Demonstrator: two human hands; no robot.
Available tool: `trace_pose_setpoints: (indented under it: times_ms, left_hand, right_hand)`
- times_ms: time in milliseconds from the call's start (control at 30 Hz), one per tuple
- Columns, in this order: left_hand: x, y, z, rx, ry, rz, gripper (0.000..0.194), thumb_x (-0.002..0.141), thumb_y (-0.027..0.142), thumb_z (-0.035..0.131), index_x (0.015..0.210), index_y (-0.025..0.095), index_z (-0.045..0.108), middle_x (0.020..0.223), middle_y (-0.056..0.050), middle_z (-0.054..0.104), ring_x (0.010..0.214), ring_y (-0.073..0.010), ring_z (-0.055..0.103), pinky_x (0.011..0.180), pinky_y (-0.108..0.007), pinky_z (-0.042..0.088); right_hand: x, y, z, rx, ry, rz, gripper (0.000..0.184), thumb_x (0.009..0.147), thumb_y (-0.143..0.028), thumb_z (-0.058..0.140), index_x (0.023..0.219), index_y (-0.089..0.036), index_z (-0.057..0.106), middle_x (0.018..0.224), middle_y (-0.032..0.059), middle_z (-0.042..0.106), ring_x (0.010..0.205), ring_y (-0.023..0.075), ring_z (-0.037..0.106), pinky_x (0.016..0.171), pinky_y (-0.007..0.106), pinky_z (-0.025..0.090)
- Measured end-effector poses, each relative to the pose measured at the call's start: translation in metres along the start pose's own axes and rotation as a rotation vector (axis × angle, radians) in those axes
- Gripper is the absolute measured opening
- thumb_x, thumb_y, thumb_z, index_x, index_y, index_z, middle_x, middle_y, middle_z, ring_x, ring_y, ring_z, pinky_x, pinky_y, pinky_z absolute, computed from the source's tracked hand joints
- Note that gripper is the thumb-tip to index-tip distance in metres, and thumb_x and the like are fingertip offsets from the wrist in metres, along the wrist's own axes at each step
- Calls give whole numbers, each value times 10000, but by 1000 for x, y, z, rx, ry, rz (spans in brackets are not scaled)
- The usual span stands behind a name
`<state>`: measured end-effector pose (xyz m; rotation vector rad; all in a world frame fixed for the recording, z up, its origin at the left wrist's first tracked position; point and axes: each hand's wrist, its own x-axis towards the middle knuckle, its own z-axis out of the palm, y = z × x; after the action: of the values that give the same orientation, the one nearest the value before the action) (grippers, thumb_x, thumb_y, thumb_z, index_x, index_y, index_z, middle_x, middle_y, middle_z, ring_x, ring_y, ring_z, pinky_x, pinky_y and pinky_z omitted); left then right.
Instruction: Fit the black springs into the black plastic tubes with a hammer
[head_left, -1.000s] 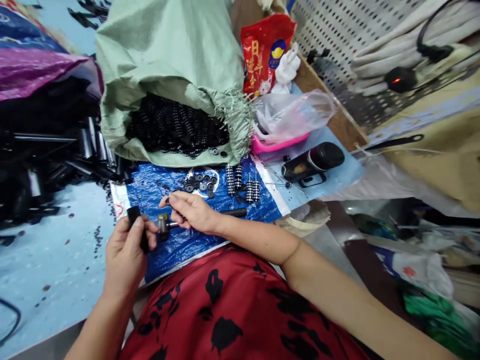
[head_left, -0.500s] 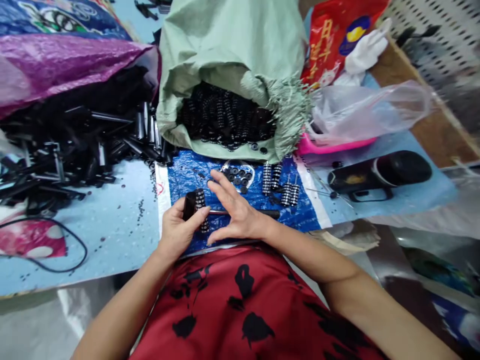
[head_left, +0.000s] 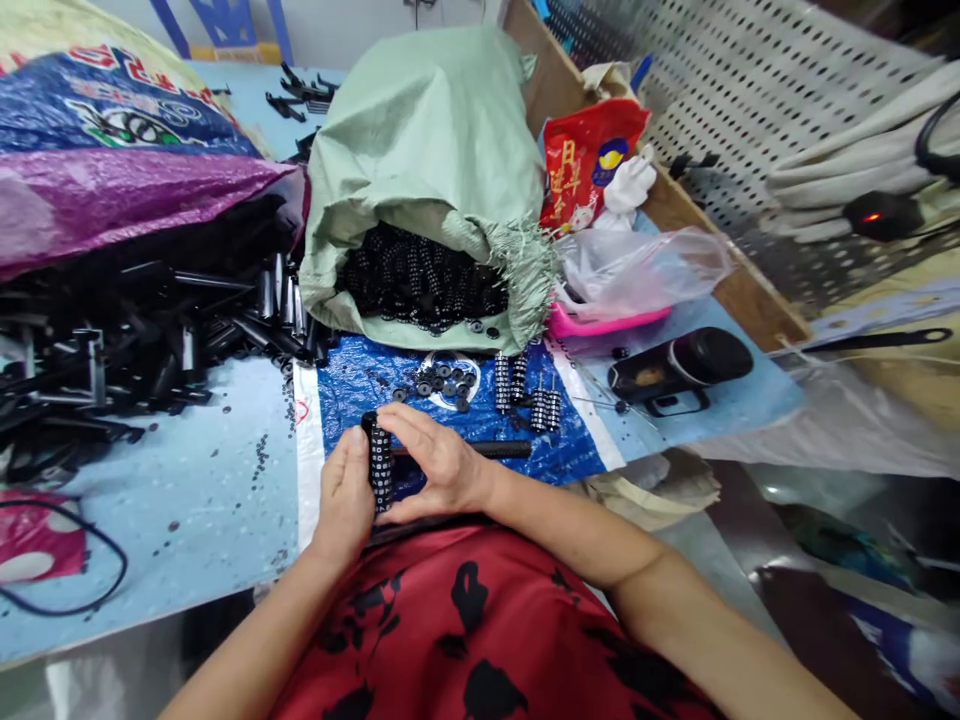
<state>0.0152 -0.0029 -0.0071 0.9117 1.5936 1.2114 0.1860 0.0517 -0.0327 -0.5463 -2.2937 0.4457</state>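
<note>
A black stack of number wheels (head_left: 382, 468), printed with white digits like combination lock dials, stands upright between my hands. My left hand (head_left: 346, 490) grips its left side, fingers and a black part largely hidden behind. My right hand (head_left: 442, 462) spans the stack, fingertips at the top end and thumb at the bottom end. Beneath and beyond the right hand lies a screwdriver-like tool with a black handle (head_left: 504, 449). Loose black rings (head_left: 442, 380) lie on the blue plastic sheet (head_left: 345, 365). Several more wheel stacks (head_left: 539, 410) stand to the right, two with thin pins sticking up.
A pale green sack (head_left: 427, 120) full of number wheels lies open ahead. Black plastic parts (head_left: 172, 330) spill from a purple bag (head_left: 135, 205) at left. A black tumbler (head_left: 679, 370), a pink tray (head_left: 607, 322) and a red packet (head_left: 589, 165) are at right.
My right hand has closed from spread fingers onto the ends of the wheel stack. The stack now stands more upright against my left hand. The camera view has tilted up and to the right.
</note>
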Motion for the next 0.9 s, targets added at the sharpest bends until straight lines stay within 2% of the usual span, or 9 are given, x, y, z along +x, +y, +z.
trace_pose_setpoints:
  times_ms: [167, 333, 433, 567, 633, 700, 767, 833, 900]
  left_hand:
    - [-3, -5, 0, -106, 16, -46, 544, 866, 735, 697, 938, 199, 756, 850, -26, 683, 781, -158, 582, 706, -252, 504]
    - [6, -3, 0, -377, -75, -221, 520, 701, 584, 922, 1028, 200, 795, 962, -38, 758, 891, -169, 673, 849, -274, 552]
    - [13, 2, -5, -425, -161, -365, 550, 600, 510, 994, 980, 164, 797, 868, -56, 759, 776, -170, 681, 718, -270, 554]
    - [17, 6, -6, -490, -260, -496, 528, 582, 488, 999, 907, 159, 744, 751, -44, 721, 634, -169, 653, 606, -288, 543]
    - [18, 3, -8, -470, -220, -441, 532, 606, 507, 980, 929, 176, 716, 752, -29, 715, 604, -166, 641, 605, -301, 551]
    - [20, -2, -15, -324, -125, -241, 506, 667, 529, 935, 969, 189, 714, 780, -28, 723, 628, -168, 645, 636, -302, 547]
    - [26, -8, -30, -16, -31, 27, 419, 758, 517, 865, 1000, 197, 744, 842, -45, 743, 710, -179, 661, 714, -307, 536]
    - [33, -15, -49, 343, -14, 221, 309, 828, 471, 799, 988, 208, 779, 909, -64, 757, 791, -196, 665, 786, -318, 510]
    - [40, -20, -65, 602, -86, 281, 263, 839, 445, 782, 973, 219, 800, 924, -73, 756, 824, -216, 658, 794, -327, 484]
  right_hand:
    - [2, -2, -5, -55, 96, -73, 1084, 854, -648, 759, 1626, -52, 285, 1494, 249, 525, 1487, 258, 515, 1220, 370, 529]
    - [-3, 0, -3, -116, 0, 8, 974, 903, -697, 670, 1580, -47, 408, 1507, 259, 521, 1496, 278, 510, 1216, 401, 536]
    - [-4, 3, -3, -99, -49, 16, 993, 892, -686, 690, 1590, -41, 404, 1525, 265, 505, 1507, 289, 495, 1222, 411, 529]
    - [0, 5, -6, -15, -27, 23, 1131, 846, -692, 743, 1656, -65, 265, 1544, 250, 488, 1507, 272, 492, 1236, 395, 511]
    - [-3, 4, -11, -31, -20, 37, 1168, 838, -740, 722, 1665, -78, 231, 1556, 234, 486, 1524, 278, 469, 1265, 423, 477]
    - [-13, 1, -17, -127, -48, 87, 1058, 868, -735, 691, 1618, -79, 334, 1531, 220, 521, 1514, 296, 470, 1256, 462, 468]
    - [-28, -1, -24, -272, -129, 182, 669, 956, -585, 670, 1426, -120, 570, 1373, 178, 643, 1349, 281, 590, 1123, 445, 536]
    - [-41, -4, -29, -390, -219, 276, 281, 1021, -397, 613, 1144, -158, 698, 1105, 122, 713, 1050, 220, 659, 913, 378, 558]
    - [-45, -7, -32, -423, -246, 325, 207, 1044, -311, 556, 1021, -167, 703, 943, 93, 690, 875, 184, 621, 798, 343, 526]
